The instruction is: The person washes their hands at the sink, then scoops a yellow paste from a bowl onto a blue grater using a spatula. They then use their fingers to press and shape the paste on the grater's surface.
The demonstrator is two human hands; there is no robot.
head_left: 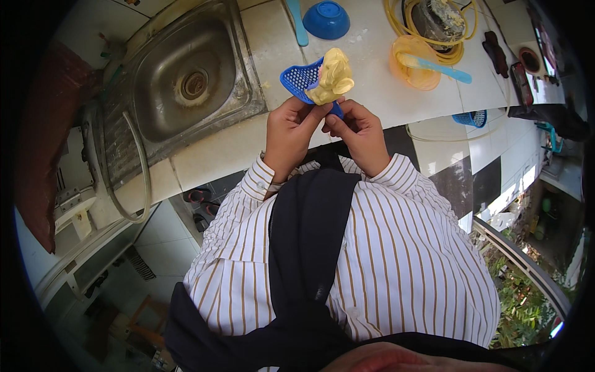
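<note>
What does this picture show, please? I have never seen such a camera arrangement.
There is no machine: a person works bare-handed. The one picture comes from a wide fisheye camera on the person's head, looking down, so edges bend. The left grip and right grip together hold a blue perforated scoop bearing a soft yellow mass. On the tiled counter are a blue bowl and an orange bowl with a light-blue spatula across it; a metal sink is set in at left.

Near fisheye view from the head, down toward the counter (370, 71)
</note>
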